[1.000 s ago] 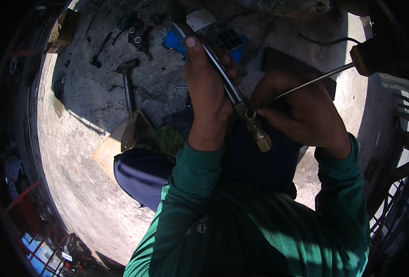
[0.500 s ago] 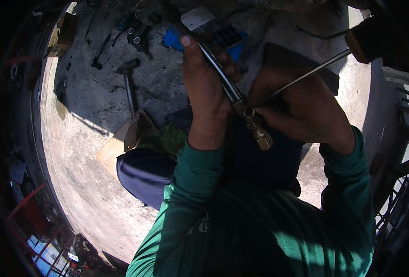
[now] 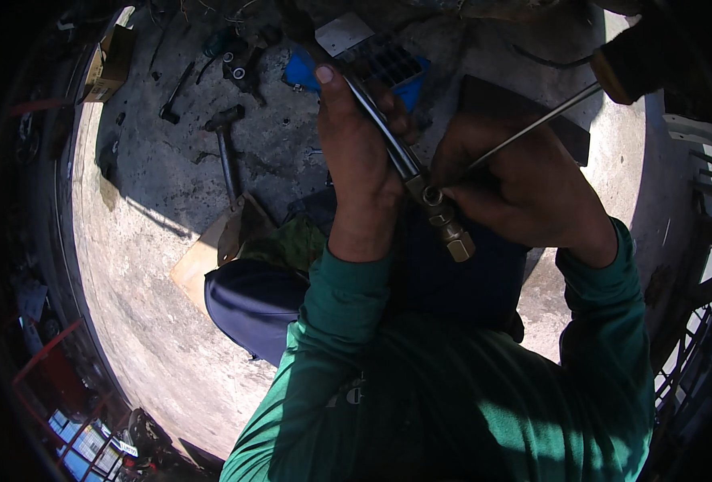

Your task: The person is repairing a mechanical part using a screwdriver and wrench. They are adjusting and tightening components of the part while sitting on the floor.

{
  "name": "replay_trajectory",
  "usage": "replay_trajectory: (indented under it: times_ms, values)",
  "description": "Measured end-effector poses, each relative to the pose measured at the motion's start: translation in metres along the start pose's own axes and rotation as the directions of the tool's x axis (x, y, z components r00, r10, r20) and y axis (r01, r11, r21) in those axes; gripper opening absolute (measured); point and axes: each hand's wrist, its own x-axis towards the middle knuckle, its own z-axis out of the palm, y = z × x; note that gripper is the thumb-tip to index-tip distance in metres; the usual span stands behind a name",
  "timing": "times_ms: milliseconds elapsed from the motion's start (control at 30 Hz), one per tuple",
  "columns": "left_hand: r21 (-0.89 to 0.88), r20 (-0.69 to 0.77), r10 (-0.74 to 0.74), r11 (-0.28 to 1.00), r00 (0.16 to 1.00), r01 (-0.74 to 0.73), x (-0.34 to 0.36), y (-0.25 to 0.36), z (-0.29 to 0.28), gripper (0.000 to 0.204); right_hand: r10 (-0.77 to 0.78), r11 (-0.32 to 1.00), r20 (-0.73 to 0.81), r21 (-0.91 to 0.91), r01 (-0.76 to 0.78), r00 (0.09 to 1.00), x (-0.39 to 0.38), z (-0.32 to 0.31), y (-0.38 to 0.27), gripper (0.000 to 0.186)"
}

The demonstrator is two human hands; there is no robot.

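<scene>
Green fabric covers the torso and both forearms in the long-sleeved shirt (image 3: pixel 444 402) nearest the camera. Beyond the cuffs, the left hand (image 3: pixel 361 157) is wrapped around a shiny metal tube (image 3: pixel 378 122), thumb laid along it. This tube slants over the lap, its near end carrying a round side port (image 3: pixel 433 195) and a brass hex fitting (image 3: pixel 458 246). Just beside the port, the right hand (image 3: pixel 536 189) grips a thin metal rod (image 3: pixel 544 123) between thumb and curled fingers; the rod's tip is hidden there. Its other end runs up to the right into a dark, yellowish-brown handle (image 3: pixel 610 74).

Below the hands lie navy trousers (image 3: pixel 251 299), a camouflage-green cloth (image 3: pixel 291 243) and a tan board (image 3: pixel 197 269). Past the board, a hammer (image 3: pixel 225 153) rests on the concrete floor (image 3: pixel 159 293). Farther off are a dark long-handled tool (image 3: pixel 180 92), a blue compartment case (image 3: pixel 303 72), a pale sheet (image 3: pixel 344 32) overlapping the case and, at the upper left, a cardboard box (image 3: pixel 108 66).
</scene>
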Motion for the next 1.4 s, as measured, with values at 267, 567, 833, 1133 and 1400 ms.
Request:
replay_trajectory:
  times_ms: [267, 567, 833, 1133, 1400]
  values:
    - [-0.004, 0.008, 0.003, 1.000, 1.000, -0.003, -0.0001, -0.0002, -0.0014, 0.059, 0.083, 0.995, 0.056, 0.058, -0.086, 0.995, -0.0009, -0.0022, -0.0003, 0.024]
    - [-0.020, 0.007, 0.002, 1.000, 1.000, -0.002, -0.0009, -0.0001, -0.0013, 0.058, 0.027, 0.999, -0.034, 0.017, -0.027, 0.999, -0.0021, 0.0033, -0.0009, 0.022]
    - [-0.014, 0.010, 0.010, 1.000, 1.000, -0.010, -0.0012, -0.0006, -0.0014, 0.060, 0.012, 1.000, -0.027, 0.000, -0.012, 1.000, -0.0035, 0.0033, 0.0008, 0.018]
    - [-0.009, 0.029, 0.013, 1.000, 0.999, -0.013, -0.0024, -0.0003, -0.0009, 0.061, 0.083, 0.994, -0.050, 0.079, -0.079, 0.995, -0.0048, 0.0018, -0.0024, 0.019]
    - [0.017, 0.016, 0.032, 0.999, 0.999, -0.032, -0.0032, 0.0007, 0.0007, 0.062, -0.015, 1.000, -0.025, -0.024, 0.015, 1.000, -0.0043, 0.0023, -0.0014, 0.025]
